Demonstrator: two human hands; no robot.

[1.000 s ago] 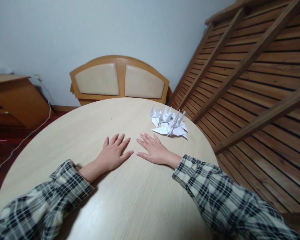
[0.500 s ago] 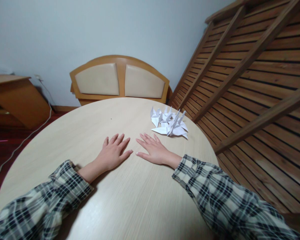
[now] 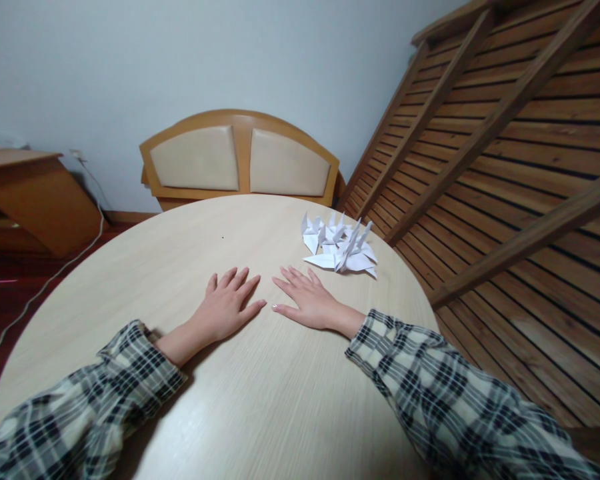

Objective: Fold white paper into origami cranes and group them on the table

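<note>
My left hand [image 3: 226, 307] lies flat, palm down, on the round pale wooden table [image 3: 190, 240], fingers spread and empty. Just to its right, my right hand [image 3: 305, 301] rests the same way, also open and holding nothing; their thumbs nearly meet. A small pile of white folded paper cranes [image 3: 341, 245] sits on the table just beyond my right hand, near the right edge, not touched by either hand. Both arms wear plaid sleeves.
A wooden chair with two beige padded panels [image 3: 240, 160] stands at the table's far side. Slatted wooden boards [image 3: 505, 147] lean along the right. A low wooden cabinet [image 3: 25, 193] and a white cable [image 3: 55, 273] lie at the left by the wall.
</note>
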